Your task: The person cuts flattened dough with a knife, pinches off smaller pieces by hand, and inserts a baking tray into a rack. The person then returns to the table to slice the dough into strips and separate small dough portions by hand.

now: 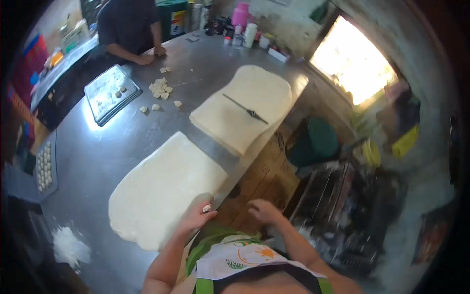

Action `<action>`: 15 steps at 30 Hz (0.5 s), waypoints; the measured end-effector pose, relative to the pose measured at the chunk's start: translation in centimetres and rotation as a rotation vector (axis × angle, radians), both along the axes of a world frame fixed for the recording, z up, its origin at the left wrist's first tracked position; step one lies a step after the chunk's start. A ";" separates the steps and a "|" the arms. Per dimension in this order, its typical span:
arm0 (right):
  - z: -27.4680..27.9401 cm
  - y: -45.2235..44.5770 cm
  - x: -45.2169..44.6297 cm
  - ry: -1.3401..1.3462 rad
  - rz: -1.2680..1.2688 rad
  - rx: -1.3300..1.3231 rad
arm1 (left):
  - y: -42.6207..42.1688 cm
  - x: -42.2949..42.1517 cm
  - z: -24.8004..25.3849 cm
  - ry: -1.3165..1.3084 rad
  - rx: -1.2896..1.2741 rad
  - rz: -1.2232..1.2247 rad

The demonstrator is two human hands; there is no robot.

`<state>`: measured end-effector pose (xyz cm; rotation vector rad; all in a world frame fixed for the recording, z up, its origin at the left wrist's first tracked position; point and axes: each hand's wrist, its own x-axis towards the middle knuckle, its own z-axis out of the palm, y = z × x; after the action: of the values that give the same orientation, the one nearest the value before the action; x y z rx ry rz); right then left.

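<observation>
Over the near edge of a large flat sheet of dough point(164, 188), my left hand point(196, 218) is closed around a small white lump point(206, 208), perhaps a bit of dough. My right hand point(266, 212) hangs off the table edge with fingers loosely bent and apart, and nothing shows in it. A second dough sheet point(257, 88) lies farther along the table, with a thin dark rod-like tool point(245, 109) resting across it.
On the metal table point(132, 152) are dough pieces point(160, 88), stacked trays point(112, 93), a tray of dough balls point(45, 169) and white powder point(71, 246). Another person point(128, 29) stands at the far side. A dark green bin point(316, 142) stands right of the table.
</observation>
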<state>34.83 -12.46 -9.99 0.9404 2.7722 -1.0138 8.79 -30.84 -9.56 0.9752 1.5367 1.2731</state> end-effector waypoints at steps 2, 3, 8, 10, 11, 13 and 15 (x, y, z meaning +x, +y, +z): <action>0.6 4.9 -0.4 -0.038 0.041 0.021 | 4.3 -1.7 1.3 0.138 0.029 -0.059; 0.4 6.1 -0.3 -0.049 0.033 0.014 | 5.4 -2.2 2.1 0.139 0.013 -0.052; 1.9 15.6 -3.8 0.129 -0.107 -0.030 | 11.9 -4.3 4.4 0.266 -0.151 0.007; 1.3 20.6 -5.7 0.180 -0.090 0.023 | 12.9 -4.6 3.4 0.263 -0.198 0.160; 0.8 23.6 -7.2 0.216 -0.059 0.064 | 12.9 -5.2 0.5 0.223 -0.232 0.208; -1.4 28.8 -10.2 0.242 -0.024 0.090 | 13.4 -4.6 0.6 0.069 -0.205 0.383; -0.3 31.8 -13.1 0.380 0.015 0.200 | 12.8 -4.0 -1.2 0.033 -0.352 0.468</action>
<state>21.77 19.32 -10.26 0.8171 3.2394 -1.0210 4.82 -18.03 -10.79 0.4243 2.0073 1.2349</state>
